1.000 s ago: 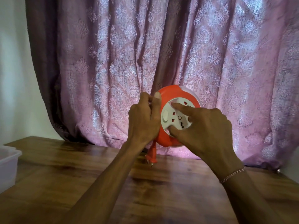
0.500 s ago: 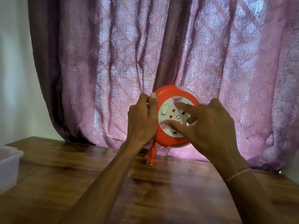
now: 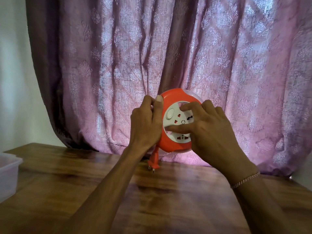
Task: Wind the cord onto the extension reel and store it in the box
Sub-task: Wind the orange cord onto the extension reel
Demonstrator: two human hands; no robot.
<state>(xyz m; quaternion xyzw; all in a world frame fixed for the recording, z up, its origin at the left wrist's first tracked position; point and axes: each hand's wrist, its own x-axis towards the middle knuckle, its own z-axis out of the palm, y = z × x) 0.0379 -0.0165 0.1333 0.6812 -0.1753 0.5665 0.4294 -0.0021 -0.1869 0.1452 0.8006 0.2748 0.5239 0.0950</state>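
A wooden table stretches out before me. At twelve o'clock a pink patterned curtain hangs down behind its far edge, with pale wall at ten o'clock.

Reel: round orange casing with a white socket face, held upright on edge above the table, mid-scene.
Plug: orange, hanging below the reel's left edge.
Box: translucent plastic, open, far left.

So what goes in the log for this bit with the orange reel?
step: winding cord | left hand: grips reel rim | right hand: fingers on white socket face | plug: hangs near table | box: far left
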